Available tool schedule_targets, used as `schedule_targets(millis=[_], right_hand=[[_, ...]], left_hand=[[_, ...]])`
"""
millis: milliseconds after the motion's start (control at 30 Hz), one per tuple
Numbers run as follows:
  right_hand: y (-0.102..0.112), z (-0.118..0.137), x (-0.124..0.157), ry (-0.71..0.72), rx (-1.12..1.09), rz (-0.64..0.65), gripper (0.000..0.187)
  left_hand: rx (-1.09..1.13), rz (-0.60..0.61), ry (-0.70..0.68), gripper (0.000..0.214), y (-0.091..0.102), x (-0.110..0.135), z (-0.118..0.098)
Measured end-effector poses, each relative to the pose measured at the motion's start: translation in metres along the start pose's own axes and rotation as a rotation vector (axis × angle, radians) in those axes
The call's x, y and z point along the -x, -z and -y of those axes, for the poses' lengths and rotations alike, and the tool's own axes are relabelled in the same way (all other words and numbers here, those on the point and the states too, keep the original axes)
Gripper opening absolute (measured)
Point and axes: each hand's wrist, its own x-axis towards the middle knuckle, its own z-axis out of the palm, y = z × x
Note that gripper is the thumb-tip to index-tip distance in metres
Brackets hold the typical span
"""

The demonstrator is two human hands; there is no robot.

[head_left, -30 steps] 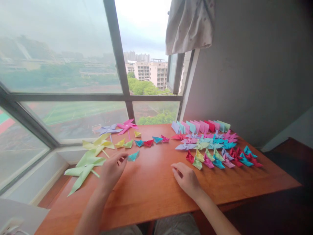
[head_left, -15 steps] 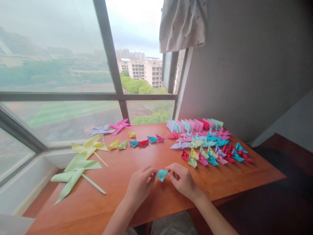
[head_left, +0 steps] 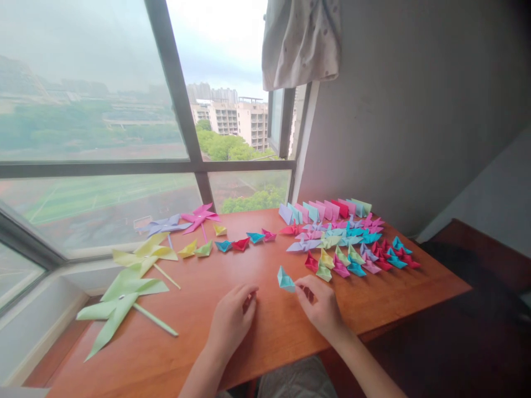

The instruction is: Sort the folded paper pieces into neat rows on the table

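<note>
A light-blue folded paper boat [head_left: 286, 279] is pinched at its right end between the thumb and fingers of my right hand [head_left: 317, 307]. It is held over the table, its pointed peak upward. My left hand [head_left: 235, 314] rests near the table to the left of the boat, apart from it. Its fingers are loosely bent with a gap to the thumb, and nothing shows between them. Just past my right hand stand rows of small paper boats [head_left: 341, 268] in red, yellow, green, pink and blue.
Folded paper cranes [head_left: 331, 241] and upright folded papers [head_left: 327, 210] line the table's [head_left: 199, 309] far right. Several more boats [head_left: 240, 244] run across the back. Paper pinwheels, including a green one [head_left: 121, 298] and a pink one [head_left: 202, 216], lie left by the window [head_left: 244, 190].
My left hand has let go of the light-blue boat. My right hand now holds it alone, slightly farther right and forward. The view has shifted a little.
</note>
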Motion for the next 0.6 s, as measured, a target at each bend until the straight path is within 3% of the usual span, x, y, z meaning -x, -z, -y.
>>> schedule_targets(millis=[300, 600], right_hand=[[0.048, -0.026, 0.039, 0.040, 0.338, -0.107, 0.014], [0.052, -0.039, 0.049, 0.098, 0.534, -0.139, 0.016]], left_hand=[[-0.038, 0.051, -0.008, 0.024, 0.003, 0.000, -0.004], [-0.026, 0.033, -0.008, 0.024, 0.002, 0.001, -0.004]])
